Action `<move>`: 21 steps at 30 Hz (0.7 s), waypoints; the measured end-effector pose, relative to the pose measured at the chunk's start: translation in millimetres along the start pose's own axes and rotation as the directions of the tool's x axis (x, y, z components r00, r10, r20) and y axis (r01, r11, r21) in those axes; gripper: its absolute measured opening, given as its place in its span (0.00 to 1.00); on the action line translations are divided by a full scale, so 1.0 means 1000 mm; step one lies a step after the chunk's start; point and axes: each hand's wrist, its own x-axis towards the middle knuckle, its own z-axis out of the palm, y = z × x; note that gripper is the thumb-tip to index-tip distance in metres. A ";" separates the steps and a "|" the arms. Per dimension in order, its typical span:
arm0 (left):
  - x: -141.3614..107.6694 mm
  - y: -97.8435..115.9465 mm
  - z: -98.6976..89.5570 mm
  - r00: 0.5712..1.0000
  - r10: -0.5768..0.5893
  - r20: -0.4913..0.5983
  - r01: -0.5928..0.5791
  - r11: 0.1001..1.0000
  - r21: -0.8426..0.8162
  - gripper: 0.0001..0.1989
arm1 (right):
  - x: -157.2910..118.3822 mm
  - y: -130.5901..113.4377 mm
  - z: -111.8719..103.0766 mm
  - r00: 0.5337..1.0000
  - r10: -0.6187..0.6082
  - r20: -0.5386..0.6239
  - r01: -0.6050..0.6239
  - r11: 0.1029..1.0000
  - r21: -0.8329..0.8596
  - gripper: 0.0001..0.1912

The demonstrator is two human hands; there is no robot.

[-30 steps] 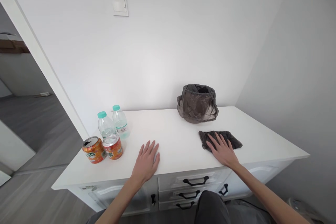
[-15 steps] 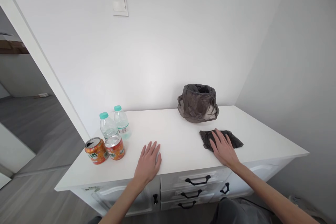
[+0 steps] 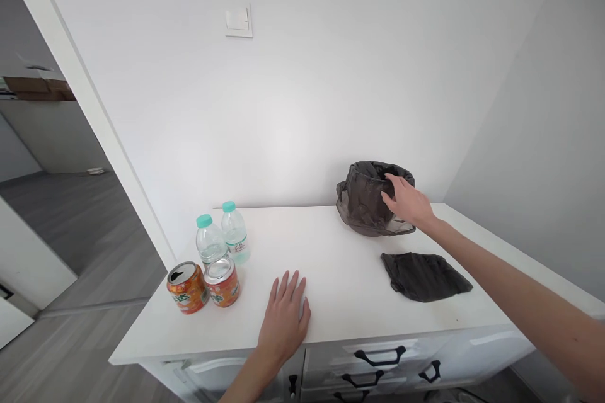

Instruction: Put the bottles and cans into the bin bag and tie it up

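Note:
My left hand [image 3: 284,321] lies flat on the white cabinet top [image 3: 331,277], fingers spread, holding nothing. Up at the rim of a bin lined with a dark plastic bag [image 3: 366,201] is my right hand [image 3: 407,198], its thumb and fingers apart; whether it touches the bag I cannot tell. A flattened black bag [image 3: 425,276] rests in front of the bin. Left of my left hand stand an orange can with an open top [image 3: 187,288] and a second orange can [image 3: 222,282]. Behind them are two clear bottles with teal caps [image 3: 210,242] [image 3: 235,233].
A white wall with a switch [image 3: 239,20] rises behind the cabinet. Drawers with black handles [image 3: 380,356] are in its front. At the left, a doorway shows grey flooring [image 3: 104,220] and cardboard boxes [image 3: 40,88].
My right hand has lifted off the flattened black bag and moved up to the bin's rim. My left hand stays on the cabinet top. The view has shifted slightly.

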 end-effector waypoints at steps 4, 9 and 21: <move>-0.003 -0.002 0.003 1.000 -0.004 -0.010 0.004 1.000 -0.011 0.24 | 0.021 -0.008 0.005 0.998 0.060 0.030 -0.060 0.998 -0.006 0.27; -0.005 -0.002 0.005 1.000 -0.010 0.005 0.010 1.000 -0.027 0.24 | 0.021 -0.015 0.003 0.997 0.079 -0.005 -0.078 0.996 0.029 0.24; -0.004 0.000 0.003 1.000 0.003 0.017 -0.002 1.000 -0.020 0.24 | -0.082 -0.081 -0.061 0.988 -0.133 -0.076 0.152 0.922 0.357 0.23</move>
